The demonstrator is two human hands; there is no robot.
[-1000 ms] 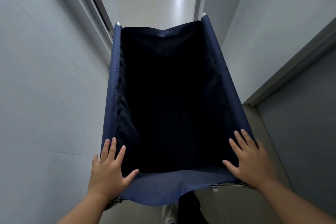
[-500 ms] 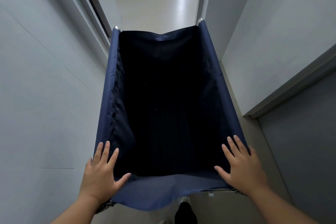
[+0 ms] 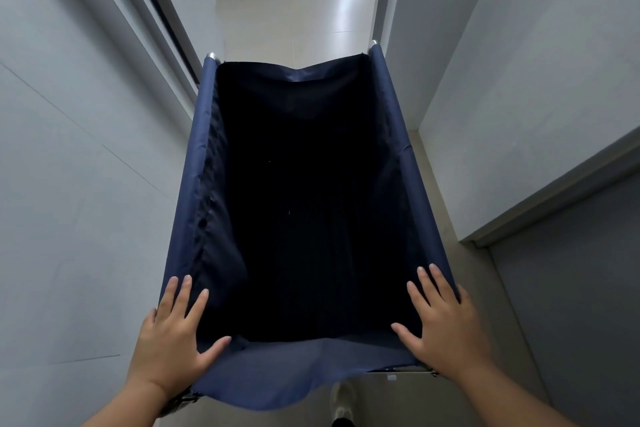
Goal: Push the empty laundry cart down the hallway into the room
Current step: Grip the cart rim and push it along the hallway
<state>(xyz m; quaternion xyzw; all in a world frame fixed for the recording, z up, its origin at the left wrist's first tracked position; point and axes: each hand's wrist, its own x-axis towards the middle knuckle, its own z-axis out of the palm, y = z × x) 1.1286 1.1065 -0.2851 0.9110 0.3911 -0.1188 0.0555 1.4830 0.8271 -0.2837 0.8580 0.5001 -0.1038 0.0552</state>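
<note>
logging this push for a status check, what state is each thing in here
laundry cart, upright, empty
left hand, open, fingers straight, flat on the cart's near left corner
right hand, open, fingers straight, flat on the cart's near right corner
doorway, open, pale floor beyond
grey door, on the right, looks shut

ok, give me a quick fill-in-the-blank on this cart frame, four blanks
1. The laundry cart has fabric that is dark ____.
2. Inside, the cart looks ____.
3. The left hand and right hand press on its near corners with fingers ____, not curled round the rim.
4. The grey door is on the person's ____ side.

Missing words: blue; empty; straight; right.
</note>
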